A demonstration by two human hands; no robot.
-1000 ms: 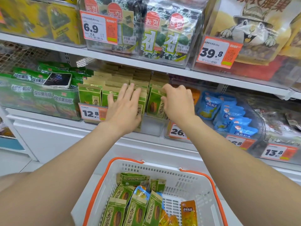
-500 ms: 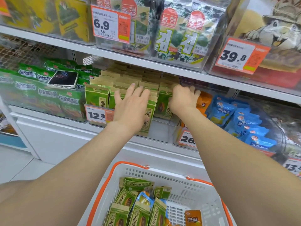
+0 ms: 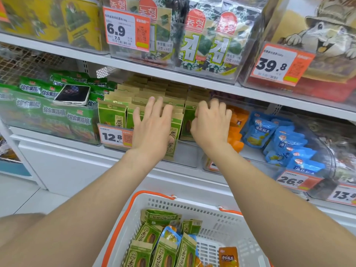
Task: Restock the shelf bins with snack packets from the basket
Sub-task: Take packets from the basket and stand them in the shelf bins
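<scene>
Green and tan seed packets (image 3: 111, 116) stand in rows in a clear shelf bin (image 3: 185, 153) on the middle shelf. My left hand (image 3: 154, 130) lies flat against the front packets of the middle row, fingers straight and spread. My right hand (image 3: 210, 124) is just to its right, fingers curled over the top edges of the right row's packets. Below my arms, a white basket with orange handles (image 3: 221, 218) holds several more green packets (image 3: 163, 247), a blue one (image 3: 169, 233) and an orange one (image 3: 228, 257).
A phone (image 3: 73, 94) lies on the green crisp bags (image 3: 48, 116) in the left bin. Orange packets (image 3: 237, 120) and blue packets (image 3: 285, 139) fill the bins on the right. The upper shelf (image 3: 192, 79) hangs low over the seed packets. A 12.8 price tag (image 3: 113, 135) fronts the bin.
Both hands stay on the seed packets in the bin. My left fingers have spread a little, and the view has shifted slightly.
</scene>
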